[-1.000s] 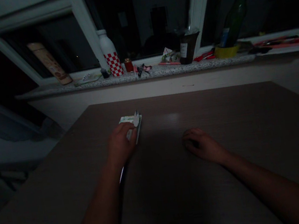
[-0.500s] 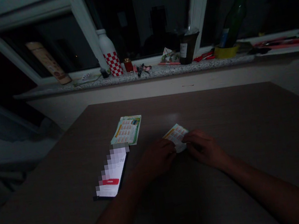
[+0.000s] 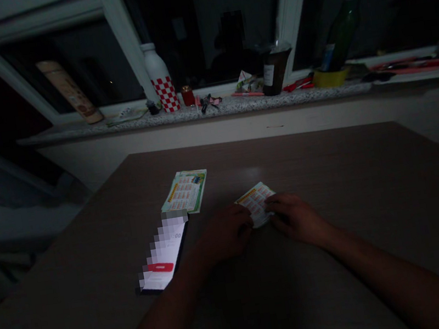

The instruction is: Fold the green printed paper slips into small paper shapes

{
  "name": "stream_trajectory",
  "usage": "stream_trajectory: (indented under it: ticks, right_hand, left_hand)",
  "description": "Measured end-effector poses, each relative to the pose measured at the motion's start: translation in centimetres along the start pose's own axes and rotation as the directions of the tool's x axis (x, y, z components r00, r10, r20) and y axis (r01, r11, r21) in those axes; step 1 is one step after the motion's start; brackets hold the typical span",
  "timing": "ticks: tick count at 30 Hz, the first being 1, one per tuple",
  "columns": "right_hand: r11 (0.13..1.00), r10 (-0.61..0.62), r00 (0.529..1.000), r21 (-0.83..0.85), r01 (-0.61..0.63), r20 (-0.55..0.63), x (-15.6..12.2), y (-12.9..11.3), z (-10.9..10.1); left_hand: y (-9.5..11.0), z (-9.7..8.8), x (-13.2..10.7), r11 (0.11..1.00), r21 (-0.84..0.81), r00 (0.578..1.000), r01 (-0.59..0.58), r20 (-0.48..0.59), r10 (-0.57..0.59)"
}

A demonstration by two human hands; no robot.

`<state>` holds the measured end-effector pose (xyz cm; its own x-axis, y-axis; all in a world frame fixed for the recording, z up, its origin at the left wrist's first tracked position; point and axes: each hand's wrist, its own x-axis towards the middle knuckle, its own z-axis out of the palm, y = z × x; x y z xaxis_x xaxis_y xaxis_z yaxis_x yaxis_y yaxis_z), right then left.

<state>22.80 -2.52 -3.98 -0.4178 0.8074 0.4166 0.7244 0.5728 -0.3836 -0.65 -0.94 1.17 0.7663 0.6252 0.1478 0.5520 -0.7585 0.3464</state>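
Card [image 3: 255, 201], apparently: left hand [image 3: 227, 234], right hand [image 3: 297, 220]

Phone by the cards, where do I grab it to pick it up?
By its two long edges, about midway, from above. The phone lies flat, screen up, long and thin, so a pinch across its narrow width should fit best. Its far end sits close to the cards. The left hand and right hand hold a small card.

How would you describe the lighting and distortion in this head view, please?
Head view: very dim; the lit phone screen is brightest, partly pixelated; faint glare on the table; left hand and right hand, holding the small card, are dark; window frame bows, wide-angle.
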Motion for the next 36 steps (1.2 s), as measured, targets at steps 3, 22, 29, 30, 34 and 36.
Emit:
stream_trajectory:
  ticks: [3,22,29,30,34,36]
  right_hand:
    - [1.0,0.002,1.0,-0.013,-0.002,0.026,0.1,0.0,-0.1]
    - [0.998,0.024,0.999,0.049,-0.026,0.044,0.4,-0.7,-0.8]
    - [0.996,0.07,0.997,0.054,-0.069,-0.019,0.3,-0.4,-0.6]
    - [0.996,0.083,0.996,0.038,-0.082,-0.034,0.3,-0.3,-0.7]
    - [0.984,0.157,0.984,-0.067,-0.163,-0.085,0.4,0.5,-0.7]
    - [0.971,0.195,0.976,-0.123,-0.207,-0.098,0.3,0.9,-0.6]
  left_hand:
    - [-0.2,0.2,0.0,0.998,0.022,0.998,0.058,-0.038,-0.057]
    - [-1.0,1.1,-0.5,0.966,0.15,0.978,0.21,-0.031,-0.207]
    - [-0.8,0.9,-0.4,0.964,0.162,0.976,0.213,0.004,-0.216]
    - [-0.9,0.9,-0.4,0.963,0.163,0.976,0.215,0.005,-0.219]
    - [-1.1,1.1,-0.3,0.962,0.16,0.975,0.22,0.0,-0.223]
    - [-1.1,1.1,-0.3,0.962,0.159,0.974,0.224,-0.013,-0.225]
